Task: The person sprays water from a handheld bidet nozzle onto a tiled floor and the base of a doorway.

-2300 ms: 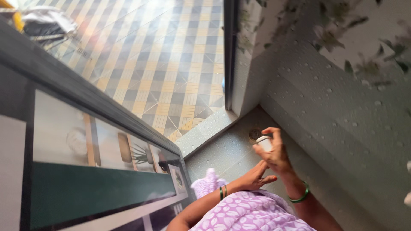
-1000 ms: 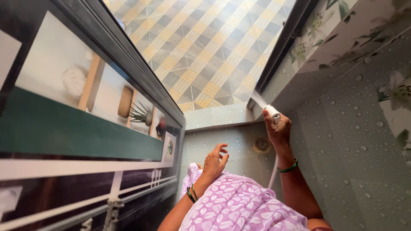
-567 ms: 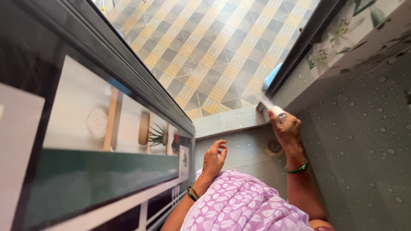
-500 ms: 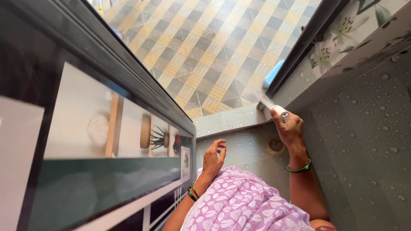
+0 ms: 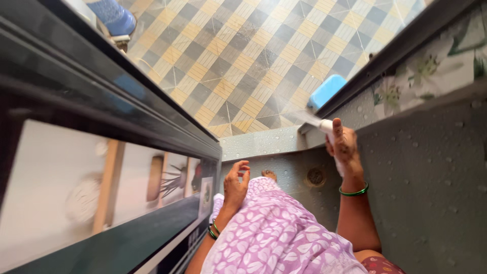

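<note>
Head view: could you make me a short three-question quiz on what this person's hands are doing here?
1. True or false: the right hand holds a white sprayer.
2. Which way does the spray go? A) at the floor drain B) toward the checked floor past the step C) at the purple dress
3. Fill in: the left hand holds ____.

Key: 1 true; 2 B; 3 nothing.

The head camera is looking steeply down from close above at both hands, facing the wet floor (image 5: 284, 172) and doorway.
</note>
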